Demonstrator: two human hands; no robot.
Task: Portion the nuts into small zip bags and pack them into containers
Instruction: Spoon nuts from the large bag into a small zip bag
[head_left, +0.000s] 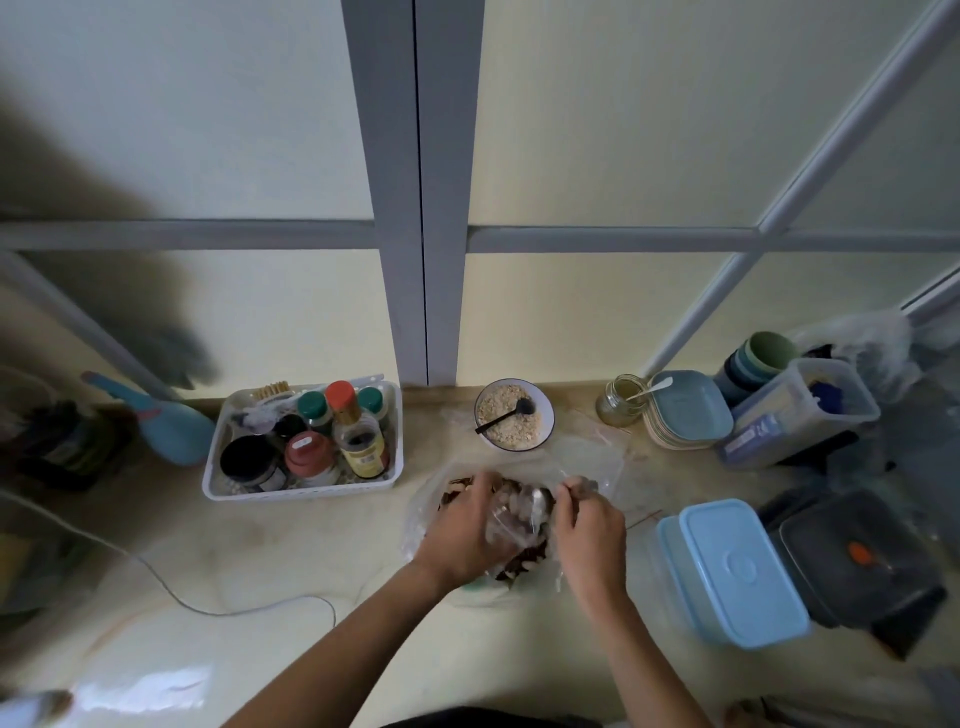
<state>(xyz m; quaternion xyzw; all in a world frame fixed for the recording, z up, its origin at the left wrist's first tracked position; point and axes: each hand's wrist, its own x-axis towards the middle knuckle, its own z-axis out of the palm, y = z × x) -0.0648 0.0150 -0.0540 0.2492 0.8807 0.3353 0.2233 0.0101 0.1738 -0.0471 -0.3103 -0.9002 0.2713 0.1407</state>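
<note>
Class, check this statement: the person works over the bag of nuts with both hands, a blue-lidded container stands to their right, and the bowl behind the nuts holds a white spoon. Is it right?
One detail is wrong. In the head view, the bowl holds a black spoon, not a white one.

No text can be read. The yellow label on the sauce bottle (362, 447) in the white basket (306, 491), left of centre, and the label on the clear container (753, 431) at right are too blurred.
</note>
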